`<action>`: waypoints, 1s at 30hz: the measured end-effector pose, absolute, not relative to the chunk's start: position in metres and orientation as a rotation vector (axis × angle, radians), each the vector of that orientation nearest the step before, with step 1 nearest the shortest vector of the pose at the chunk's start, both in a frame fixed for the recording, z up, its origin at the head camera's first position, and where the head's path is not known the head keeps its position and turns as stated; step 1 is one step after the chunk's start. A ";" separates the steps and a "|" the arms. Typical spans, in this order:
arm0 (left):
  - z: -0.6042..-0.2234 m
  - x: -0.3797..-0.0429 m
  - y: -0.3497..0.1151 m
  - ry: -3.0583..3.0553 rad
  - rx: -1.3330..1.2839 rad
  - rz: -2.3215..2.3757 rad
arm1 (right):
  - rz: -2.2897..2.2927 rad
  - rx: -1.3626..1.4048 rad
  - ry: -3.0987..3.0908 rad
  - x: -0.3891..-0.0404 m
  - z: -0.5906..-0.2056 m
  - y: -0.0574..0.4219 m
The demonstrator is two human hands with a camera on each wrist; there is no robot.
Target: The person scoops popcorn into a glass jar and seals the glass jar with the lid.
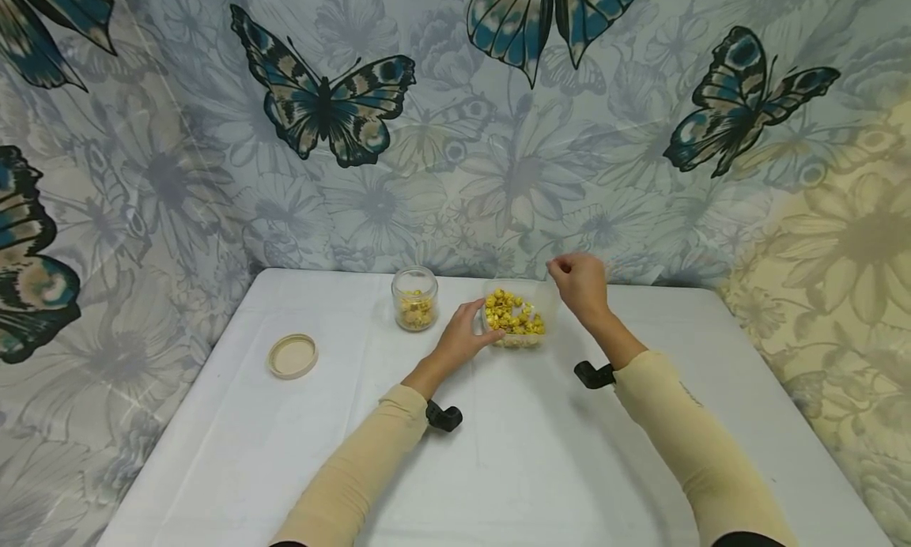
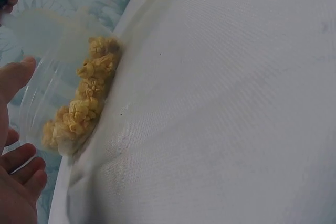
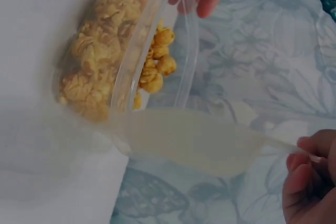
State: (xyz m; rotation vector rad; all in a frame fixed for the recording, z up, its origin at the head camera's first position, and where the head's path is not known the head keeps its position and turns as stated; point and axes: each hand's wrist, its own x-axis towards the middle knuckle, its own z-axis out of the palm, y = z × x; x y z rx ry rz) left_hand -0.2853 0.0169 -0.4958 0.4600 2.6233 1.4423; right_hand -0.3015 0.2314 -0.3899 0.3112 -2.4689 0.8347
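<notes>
A clear plastic container (image 1: 522,341) of yellow caramel popcorn (image 3: 97,51) stands near the table's back edge. My left hand (image 1: 463,335) holds its left end, thumb at the near side and fingers at the far side. My right hand (image 1: 580,286) is raised at the container's right. Its thumb and fingertips pinch the narrow end of a translucent plastic piece (image 3: 194,140), broad and flat like a scoop or flap. The broad end overlaps the container's rim in the right wrist view. An uncovered glass jar (image 1: 415,298), partly filled with popcorn, stands left of the container.
A round pale lid (image 1: 292,356) lies on the white-covered table (image 1: 491,460), left of the jar. Behind the table hangs a butterfly-patterned cloth (image 1: 441,183), close to the back edge. Black wrist cameras stick out beside both forearms.
</notes>
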 end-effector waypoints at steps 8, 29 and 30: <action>-0.499 -0.286 0.019 2.657 0.488 1.419 | 0.846 0.288 -2.695 -0.309 -0.393 0.236; -0.497 -0.284 0.019 2.721 0.459 1.342 | 1.902 -0.545 -2.255 -0.304 -0.447 0.235; -0.497 -0.284 0.019 2.722 0.459 1.340 | 1.926 -0.570 -2.244 -0.305 -0.448 0.235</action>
